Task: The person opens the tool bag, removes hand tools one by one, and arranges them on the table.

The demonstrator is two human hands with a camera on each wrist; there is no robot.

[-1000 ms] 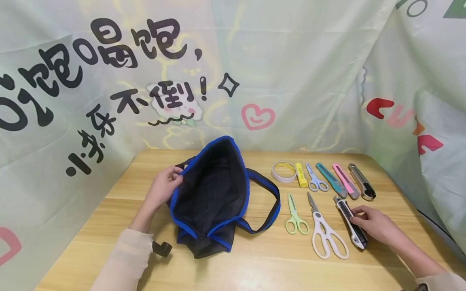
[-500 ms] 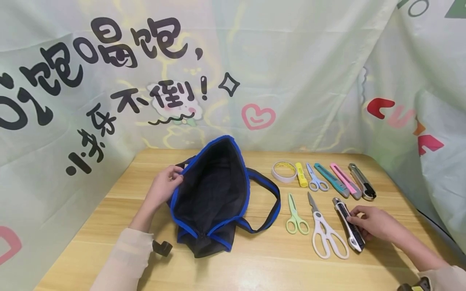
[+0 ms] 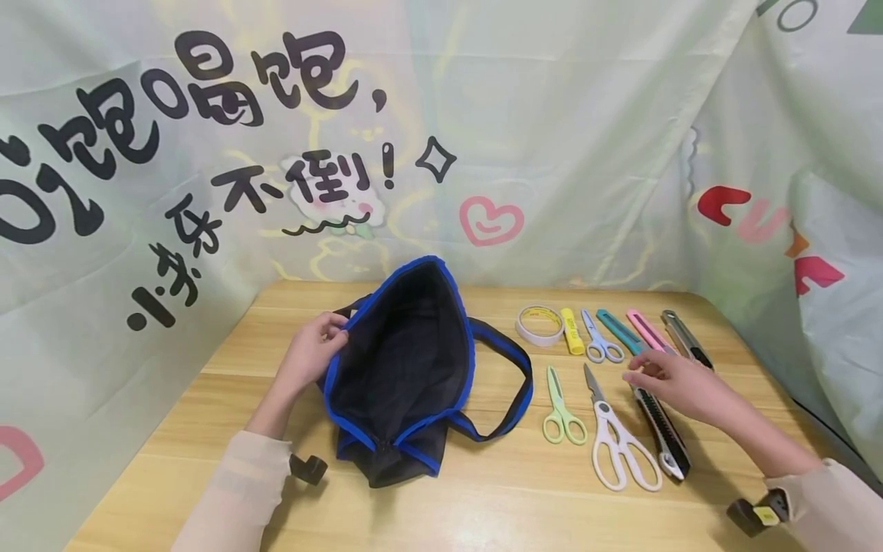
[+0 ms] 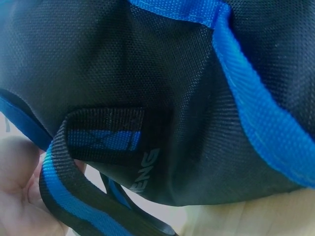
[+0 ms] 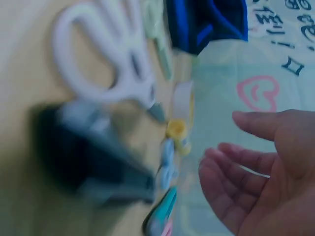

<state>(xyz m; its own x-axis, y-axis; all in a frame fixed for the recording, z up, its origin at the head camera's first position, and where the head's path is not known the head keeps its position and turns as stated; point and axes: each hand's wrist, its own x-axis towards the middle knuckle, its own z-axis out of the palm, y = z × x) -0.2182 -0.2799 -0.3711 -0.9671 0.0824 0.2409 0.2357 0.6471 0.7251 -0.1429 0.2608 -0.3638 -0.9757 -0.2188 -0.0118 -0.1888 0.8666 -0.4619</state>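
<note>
My left hand pinches the left rim of a black tote bag with blue edging. The bag's mouth gapes toward me, showing the dark lining. In the left wrist view, the thumb lies beside a black and blue strap. My right hand hovers over the upper end of a black and white utility knife, fingers loosely bent and holding nothing. The right wrist view shows daylight between its thumb and fingers. White kitchen scissors lie just left of that knife.
Behind lie a tape roll, a yellow glue stick, blue scissors, and teal, pink and grey utility knives. Green scissors sit near the bag's looped handle. A printed cloth backs the wooden table.
My right hand has let go of the black and white utility knife and lifted up and away toward the back row. The knife first shifted slightly left and nearer. The left hand stays put.
</note>
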